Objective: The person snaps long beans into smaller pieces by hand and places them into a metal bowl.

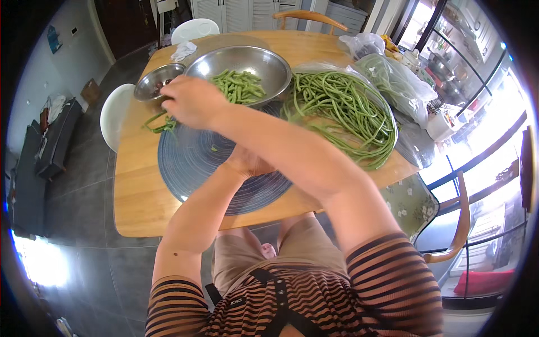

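Note:
My right arm crosses over my left one. My right hand (196, 101), slightly blurred, is above the left part of the round blue placemat (189, 168). Its fingers are bent, and whether they pinch anything is not visible. Just below them lies a small heap of green bean scraps (162, 123). My left hand (251, 161) is over the placemat, with its fingers hidden behind my right forearm. A steel colander (276, 76) holds short cut pieces of green beans (239, 86). To the right, a heap of long yardlong beans (341, 109) rests on clear plastic.
A smaller steel bowl (145, 86) with dark reddish round items stands left of the colander. Plastic bags (396, 84) crowd the right side of the wooden table (139, 193). A crumpled white tissue (183, 51) lies at the back left. White chairs (116, 116) and wooden-backed chairs (461, 219) surround the table.

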The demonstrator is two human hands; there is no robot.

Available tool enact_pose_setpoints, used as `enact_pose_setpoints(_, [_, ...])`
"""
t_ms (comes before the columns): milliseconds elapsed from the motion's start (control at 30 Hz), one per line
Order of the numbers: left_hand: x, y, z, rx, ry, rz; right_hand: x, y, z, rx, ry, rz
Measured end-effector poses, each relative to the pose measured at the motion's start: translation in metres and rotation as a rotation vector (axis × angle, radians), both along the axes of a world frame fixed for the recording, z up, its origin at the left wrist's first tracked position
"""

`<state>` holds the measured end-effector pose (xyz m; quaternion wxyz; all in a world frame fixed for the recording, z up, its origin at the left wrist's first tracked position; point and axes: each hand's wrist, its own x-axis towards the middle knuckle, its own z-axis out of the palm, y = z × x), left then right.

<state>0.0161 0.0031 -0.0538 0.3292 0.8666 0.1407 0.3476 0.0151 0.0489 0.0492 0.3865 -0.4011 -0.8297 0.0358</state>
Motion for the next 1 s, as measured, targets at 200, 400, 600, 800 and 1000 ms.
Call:
enact_pose_setpoints(200, [-0.009,-0.013,0.038,0.343,-0.014,0.219,0.13,-0.043,0.022,-0.329,0.235,-0.355])
enact_pose_setpoints(400, [-0.006,-0.011,0.034,0.291,-0.033,0.207,0.254,-0.06,-0.019,-0.852,0.188,-0.44])
enact_pose_setpoints(600, [-0.002,-0.011,0.034,0.31,-0.069,0.253,0.323,-0.047,-0.03,-0.557,-0.064,-0.571])
enact_pose_setpoints(800, [-0.002,-0.012,0.034,0.288,-0.052,0.261,0.358,-0.028,-0.019,-0.571,0.074,-0.713])
enact_pose_setpoints(1000, [-0.003,-0.012,0.034,0.288,-0.048,0.265,0.342,-0.026,-0.014,-0.484,-0.081,-0.841])
